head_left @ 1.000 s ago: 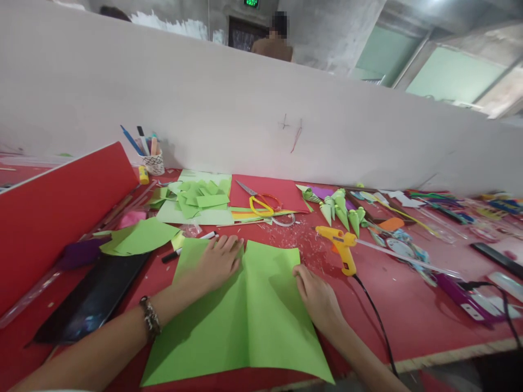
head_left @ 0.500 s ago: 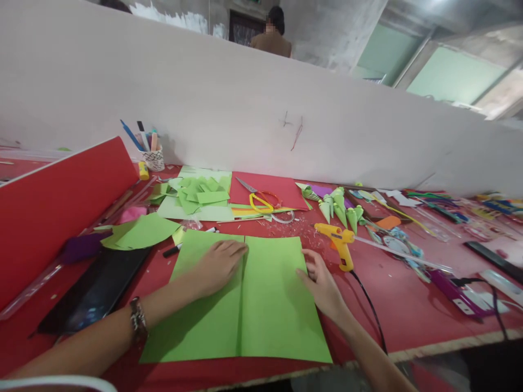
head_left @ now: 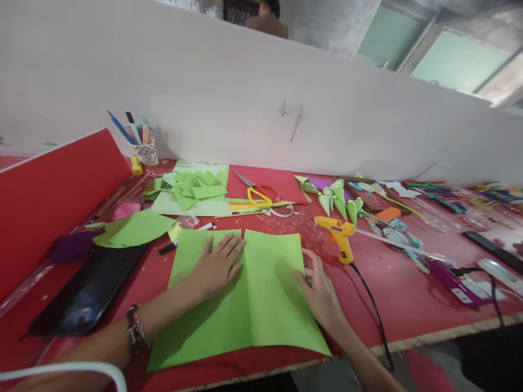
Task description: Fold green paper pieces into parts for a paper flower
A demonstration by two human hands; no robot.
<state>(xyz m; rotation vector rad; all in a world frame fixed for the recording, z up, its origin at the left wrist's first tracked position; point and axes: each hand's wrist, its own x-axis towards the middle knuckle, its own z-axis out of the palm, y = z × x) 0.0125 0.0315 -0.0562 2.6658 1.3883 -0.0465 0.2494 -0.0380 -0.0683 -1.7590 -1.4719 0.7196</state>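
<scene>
A large green sheet of paper [head_left: 269, 305] lies spread on the red tabletop, with a crease running down its middle and its right half slightly raised. My left hand [head_left: 218, 264] rests flat on the left half beside the crease, fingers stretched. At the right edge of the sheet, my right hand [head_left: 318, 288] has its thumb on top and its curled fingers by the edge, gripping the paper; the fingertips are partly hidden. A yellow glue gun [head_left: 338, 237] lies just right of that hand, its black cord running to the front.
Behind the sheet lie scissors [head_left: 261, 195], cut green pieces [head_left: 198, 188] and rolled green paper cones [head_left: 337, 198]. Leftward are a black tablet-like slab [head_left: 87, 294], a red board [head_left: 57, 201] and a pen cup [head_left: 146, 153]. A purple power strip [head_left: 457, 286] sits right. A white partition [head_left: 204, 92] stands behind.
My left hand has flattened and spread its fingers, shifting slightly left from the crease. The sheet's right half has lifted a little at the crease, my right hand staying at its edge.
</scene>
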